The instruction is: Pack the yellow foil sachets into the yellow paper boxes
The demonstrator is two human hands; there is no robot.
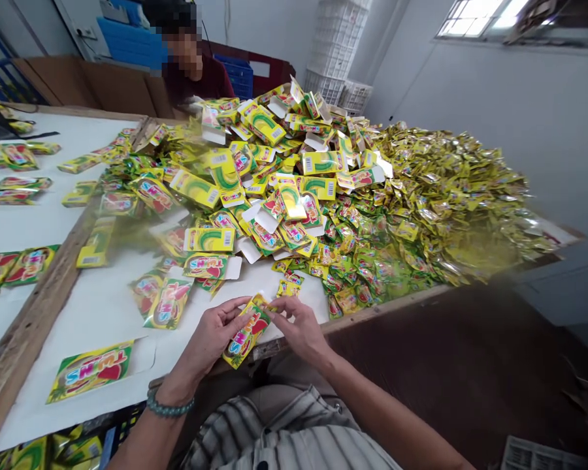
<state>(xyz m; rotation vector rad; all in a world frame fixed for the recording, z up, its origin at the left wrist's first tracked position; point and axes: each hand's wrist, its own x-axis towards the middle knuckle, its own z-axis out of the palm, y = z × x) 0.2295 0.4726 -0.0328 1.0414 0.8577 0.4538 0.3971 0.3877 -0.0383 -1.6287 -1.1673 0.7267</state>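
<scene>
A small yellow and green candy box [246,334], printed with colourful letters and a watermelon slice, is held tilted over the table's front edge. My left hand [220,329] grips it along its left side, thumb on the printed face. At the box's upper end, my right hand [296,324] pinches with thumb and fingers; whether a small sachet is also between them I cannot tell. Just beyond lie a few small yellow sachets [289,285]. Another candy box [94,371] with its white flap out lies flat to the left of my left hand.
A heap of candy boxes [264,176], many with flaps open, covers the table's middle. To its right is a large pile of sachets [445,183]. A wooden strip [53,287] divides the white tabletop [112,307]. Across the table sits a person [191,72]; white crates [336,46] stand behind.
</scene>
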